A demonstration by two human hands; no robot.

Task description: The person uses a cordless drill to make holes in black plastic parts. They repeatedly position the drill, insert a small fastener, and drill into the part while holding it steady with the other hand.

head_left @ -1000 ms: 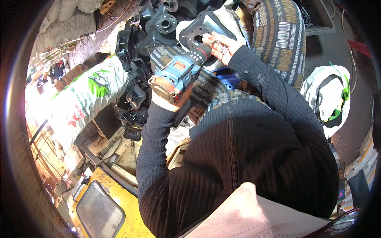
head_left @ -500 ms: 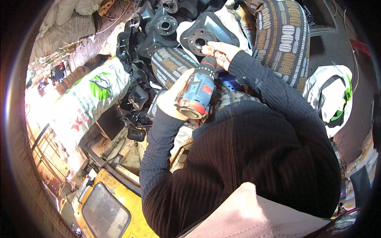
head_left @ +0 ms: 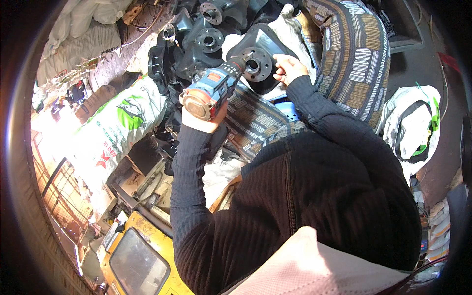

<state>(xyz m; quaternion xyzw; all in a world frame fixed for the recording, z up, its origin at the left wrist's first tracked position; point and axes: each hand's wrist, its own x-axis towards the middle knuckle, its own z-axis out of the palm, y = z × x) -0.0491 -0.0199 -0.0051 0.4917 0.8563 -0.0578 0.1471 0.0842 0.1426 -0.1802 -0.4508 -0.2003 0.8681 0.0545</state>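
Observation:
My left hand (head_left: pixel 204 123) grips a blue and red cordless drill (head_left: pixel 216 81) from below. Its dark chuck points to the upper right, and its tip is at the left side of a round flange with bolt holes (head_left: pixel 259 73). This flange belongs to a glossy black moulded part (head_left: pixel 270 43) lying on white cloth (head_left: pixel 291 24). To the right of the flange is my right hand (head_left: pixel 292 71), its fingers curled and pinched; whatever they hold is too small to make out. A small blue object (head_left: pixel 287 109) lies on my patterned trousers beneath my right wrist.
Several similar black flanged parts (head_left: pixel 209 40) are piled at the upper left. My bent leg in patterned trousers (head_left: pixel 361 59) rises on the right. A white and green sack (head_left: pixel 125 113) lies left, a white bag (head_left: pixel 410 125) right. A yellow machine panel (head_left: pixel 140 260) stands at lower left.
The drill has swung left and now points to the upper right, at the flange's left side. My right hand has moved slightly right, away from the chuck and the flange's centre.

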